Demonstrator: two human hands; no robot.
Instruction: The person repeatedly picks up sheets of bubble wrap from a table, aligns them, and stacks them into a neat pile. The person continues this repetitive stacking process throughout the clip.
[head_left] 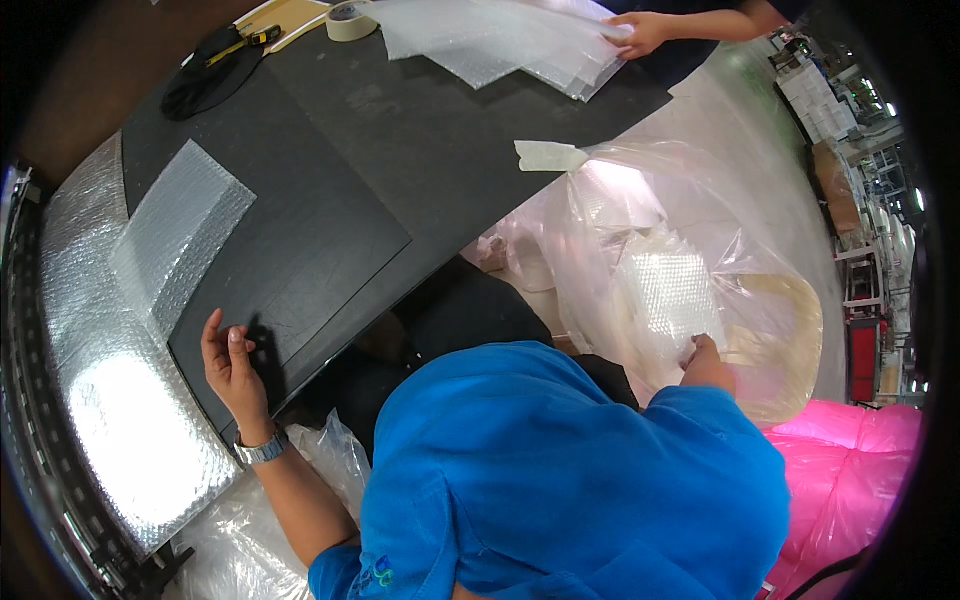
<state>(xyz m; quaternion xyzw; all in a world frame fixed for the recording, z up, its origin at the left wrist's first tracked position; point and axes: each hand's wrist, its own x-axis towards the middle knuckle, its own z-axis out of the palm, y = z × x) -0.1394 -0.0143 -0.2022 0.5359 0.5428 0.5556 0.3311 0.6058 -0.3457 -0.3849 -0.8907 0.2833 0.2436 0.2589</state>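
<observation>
My left hand point(235, 372) is raised at the near left edge of the dark table, its fingers loosely bent and apart, holding nothing. It is nearest to a strip of bubble wrap point(195, 225) that lies partly on the table. On my right side, my right hand point(708, 362) reaches down to a stack of bubble-wrap sheets point(670, 292) inside a large clear plastic bag point(585, 255). Its fingers are closed at the stack's lower edge and partly hidden. A piece of pale tape point(548, 156) joins the bag to the table edge.
Across the table point(340, 130), another person's hand point(645, 33) holds clear bubble-wrap sheets point(490, 40). A tape roll point(350, 22) and a yellow-black cutter point(240, 45) lie at the far left. Silvery bubble wrap point(85, 260) runs along the left; pink wrapped material point(850, 455) is at the right.
</observation>
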